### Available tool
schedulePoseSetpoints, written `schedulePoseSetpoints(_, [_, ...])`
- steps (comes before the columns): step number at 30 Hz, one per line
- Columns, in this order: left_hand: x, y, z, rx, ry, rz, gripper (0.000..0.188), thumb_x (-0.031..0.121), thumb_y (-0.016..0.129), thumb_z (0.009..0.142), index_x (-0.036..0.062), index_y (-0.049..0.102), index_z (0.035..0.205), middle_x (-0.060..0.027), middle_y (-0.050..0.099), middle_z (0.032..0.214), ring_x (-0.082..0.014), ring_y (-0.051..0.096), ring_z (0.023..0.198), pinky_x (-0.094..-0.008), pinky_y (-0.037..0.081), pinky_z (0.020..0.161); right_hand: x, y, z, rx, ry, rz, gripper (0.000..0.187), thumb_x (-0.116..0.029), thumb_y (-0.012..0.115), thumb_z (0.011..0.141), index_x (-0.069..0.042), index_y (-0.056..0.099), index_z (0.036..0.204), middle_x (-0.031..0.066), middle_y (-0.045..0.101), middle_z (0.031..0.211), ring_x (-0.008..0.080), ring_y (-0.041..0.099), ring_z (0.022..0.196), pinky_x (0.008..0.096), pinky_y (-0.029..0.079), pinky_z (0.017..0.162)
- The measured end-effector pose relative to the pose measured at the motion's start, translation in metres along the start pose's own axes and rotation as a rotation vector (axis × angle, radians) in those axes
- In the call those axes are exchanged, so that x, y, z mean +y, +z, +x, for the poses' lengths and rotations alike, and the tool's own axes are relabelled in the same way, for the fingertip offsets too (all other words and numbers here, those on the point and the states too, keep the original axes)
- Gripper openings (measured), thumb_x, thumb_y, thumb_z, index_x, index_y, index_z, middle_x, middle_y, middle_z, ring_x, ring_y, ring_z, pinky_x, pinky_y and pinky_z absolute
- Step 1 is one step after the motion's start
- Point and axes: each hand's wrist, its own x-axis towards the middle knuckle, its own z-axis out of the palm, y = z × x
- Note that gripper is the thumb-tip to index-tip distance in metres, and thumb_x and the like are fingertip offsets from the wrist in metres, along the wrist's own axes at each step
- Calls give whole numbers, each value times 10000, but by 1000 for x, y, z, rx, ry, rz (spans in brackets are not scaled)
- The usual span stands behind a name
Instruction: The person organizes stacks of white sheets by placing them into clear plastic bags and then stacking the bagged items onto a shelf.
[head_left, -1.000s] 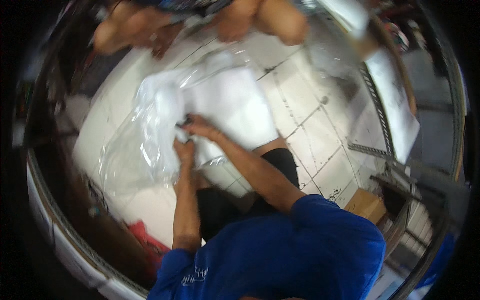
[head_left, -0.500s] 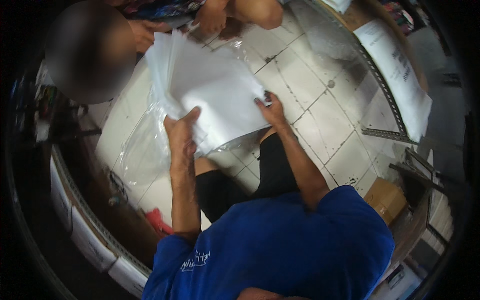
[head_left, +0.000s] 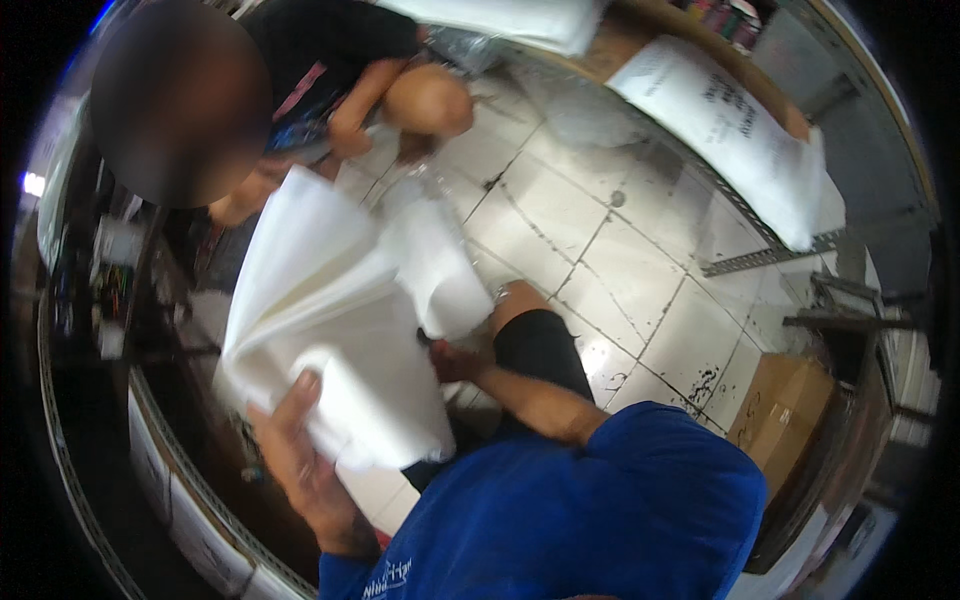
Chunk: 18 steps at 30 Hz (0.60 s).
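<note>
A thick stack of large white sheets (head_left: pixel 300 270) is bent and fanned out in front of me, its near edge curling up. My left hand (head_left: pixel 300 450) grips its near left side, with the thumb pressed on top and the fingers underneath. At the near right edge, my right hand (head_left: pixel 455 362) is closed on the same stack, its fingers partly hidden by the sheets. Just beyond the right hand lies another white pile (head_left: pixel 440 270), blurred, with clear plastic film around its far end. Whether the two piles are joined, I cannot tell.
A person (head_left: pixel 330 60) squats at the far left, close to the sheets. Metal shelving with a white printed package (head_left: pixel 735 130) runs along the far right. A cardboard box (head_left: pixel 785 415) stands on my right, and white cartons (head_left: pixel 205 530) line a rack on my left.
The stack has come nearer and to the left in both hands, turning from flat to bent and fanned. A separate-looking white pile now shows behind it. My view has shifted.
</note>
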Motion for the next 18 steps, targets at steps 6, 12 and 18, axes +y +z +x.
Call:
schedulePoseSetpoints(6, [-14, -43, -23, 27, 381, 7, 616, 477, 505, 852, -38, 470, 1188, -269, 394, 1289, -361, 417, 1198, -475, 317, 1029, 38, 3, 16, -209, -378, 384, 468, -378, 517, 869, -94, 487, 1240, 97, 541, 1213, 272, 522, 1074, 447, 445, 885])
schedulePoseSetpoints(12, [-54, -98, -27, -96, 435, -4, 569, 456, 505, 865, -10, 472, 1190, -298, 353, 1312, -396, 434, 1169, -512, 378, 981, -86, -4, -72, 123, -446, -103, 249, -147, 664, 731, -1, 621, 927, 95, 641, 916, 199, 603, 880, 388, 497, 801])
schedulePoseSetpoints(18, [-130, -71, -10, -158, -514, -289, 550, 163, 669, 731, -50, 457, 1192, -202, 518, 1138, -313, 535, 1028, -435, 427, 915, -154, -43, -184, 564, -350, -188, 457, -36, 704, 628, 50, 541, 1047, 135, 643, 862, 191, 623, 839, 334, 512, 774])
